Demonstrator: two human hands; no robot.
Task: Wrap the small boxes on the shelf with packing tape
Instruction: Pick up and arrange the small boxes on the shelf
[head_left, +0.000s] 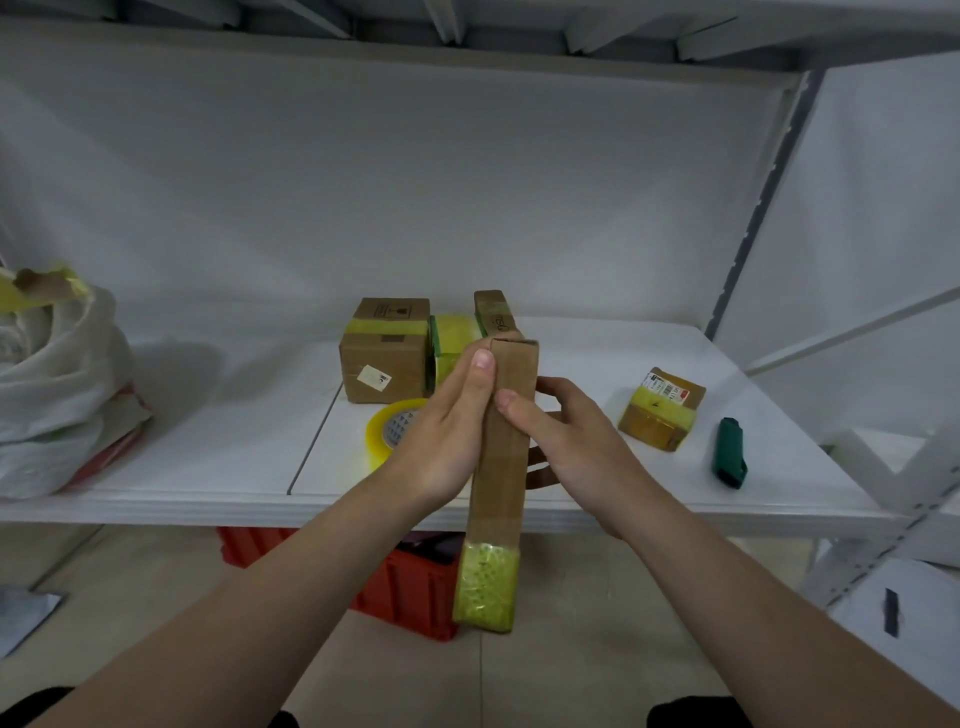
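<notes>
- One long cardboard box (503, 467) is held edge-on between both hands, in front of the shelf (208, 467) rather than on it. Its long axis runs from the person's body up and away toward the shelf. Yellow tape bands the near end only; the far end is bare.
- The left hand (441, 431) grips the box's left face, thumb laid along the narrow top edge. The right hand (576, 441) grips the right face, thumb tip on the same edge, fingers curled behind.
- The tape roll (387, 431) lies flat on the shelf just beside the left hand, partly hidden by it. That hand is the nearer one, so fetching tape for the bare end probably falls to it while the right keeps the box.
- Behind the hands stand a cube box (384, 358) with one tape band and a fully taped box (454, 343) touching it; a small taped box (662, 410) sits apart to the right, near a green tool (730, 452).
- A white bag (57, 395) at the left holds a taped cardboard scrap at its mouth; the rest of its contents are hidden.
- A red crate (410, 587) under the shelf holds something dark that I cannot make out.
</notes>
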